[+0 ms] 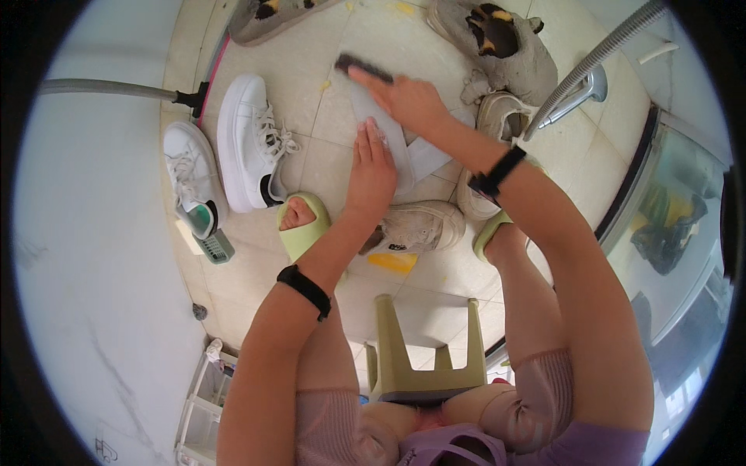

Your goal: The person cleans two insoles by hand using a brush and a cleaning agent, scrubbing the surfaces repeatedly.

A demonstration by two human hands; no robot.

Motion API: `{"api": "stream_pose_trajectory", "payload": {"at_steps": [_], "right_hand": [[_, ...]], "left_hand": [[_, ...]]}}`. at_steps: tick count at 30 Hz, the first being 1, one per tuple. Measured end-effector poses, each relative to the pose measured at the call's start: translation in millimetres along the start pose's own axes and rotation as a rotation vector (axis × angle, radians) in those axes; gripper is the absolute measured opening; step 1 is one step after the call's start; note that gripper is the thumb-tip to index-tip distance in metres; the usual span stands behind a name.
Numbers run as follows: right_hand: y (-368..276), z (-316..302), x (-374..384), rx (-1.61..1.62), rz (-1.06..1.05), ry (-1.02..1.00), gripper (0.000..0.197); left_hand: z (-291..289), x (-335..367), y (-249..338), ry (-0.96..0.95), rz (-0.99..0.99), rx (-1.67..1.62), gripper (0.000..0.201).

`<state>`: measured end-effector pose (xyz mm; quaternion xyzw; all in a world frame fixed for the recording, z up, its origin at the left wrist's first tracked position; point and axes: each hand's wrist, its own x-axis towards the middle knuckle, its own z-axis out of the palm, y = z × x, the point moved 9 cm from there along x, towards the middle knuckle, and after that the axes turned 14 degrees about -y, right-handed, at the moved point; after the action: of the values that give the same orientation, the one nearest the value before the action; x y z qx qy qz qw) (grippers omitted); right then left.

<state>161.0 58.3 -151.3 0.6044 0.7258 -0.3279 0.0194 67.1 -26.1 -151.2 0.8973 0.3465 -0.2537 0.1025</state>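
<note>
My right hand, slightly blurred, is closed round a brush with dark bristles; its handle is mostly hidden in the hand. The brush is over the upper end of a pale, flat, insole-shaped piece. My left hand lies with its fingers stretched out, pressing on that piece. A second similar pale strip lies across it at an angle, under my right forearm. Close below my hands a dirty beige shoe rests on its side. Another off-white shoe stands beside my right forearm.
Two white lace-up sneakers stand at left, near a green-backed brush. Grey muddy shoes lie at the upper right, by a metal shower hose. I sit on an olive stool, wearing green slippers. Tiles carry yellow smears.
</note>
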Motion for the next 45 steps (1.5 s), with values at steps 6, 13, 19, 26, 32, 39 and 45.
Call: {"api": "stream_pose_trajectory", "payload": {"at_steps": [6, 13, 19, 26, 32, 39, 45], "right_hand": [[20.2, -31.7, 33.7, 0.232, 0.238, 0.129, 0.063], [9.5, 20.9, -98.4, 0.645, 0.21, 0.178, 0.092], [-4.6, 42.4, -68.2, 0.775, 0.311, 0.02, 0.089], [0.0, -57.1, -27.5, 0.238, -0.012, -0.131, 0.076], [-15.9, -87.6, 42.8, -0.156, -0.344, -0.145, 0.067], [-17.0, -71.4, 47.2, -0.126, -0.456, 0.226, 0.067], [7.1, -36.9, -40.4, 0.221, 0.071, 0.139, 0.058]], "left_hand": [[-0.1, 0.6, -11.3, -0.005, 0.008, 0.061, 0.056], [-24.0, 36.1, -73.6, -0.224, -0.006, -0.556, 0.034], [-56.8, 59.0, -113.8, 0.308, -0.091, -0.718, 0.048], [-86.8, 39.6, -145.0, 0.41, 0.047, -0.91, 0.068], [-49.7, 25.2, -154.4, 0.076, -0.127, -1.089, 0.048], [-67.9, -8.6, -148.2, 0.492, -0.251, -0.832, 0.036], [-78.2, -4.0, -78.4, 0.291, 0.27, -0.617, 0.04]]}}
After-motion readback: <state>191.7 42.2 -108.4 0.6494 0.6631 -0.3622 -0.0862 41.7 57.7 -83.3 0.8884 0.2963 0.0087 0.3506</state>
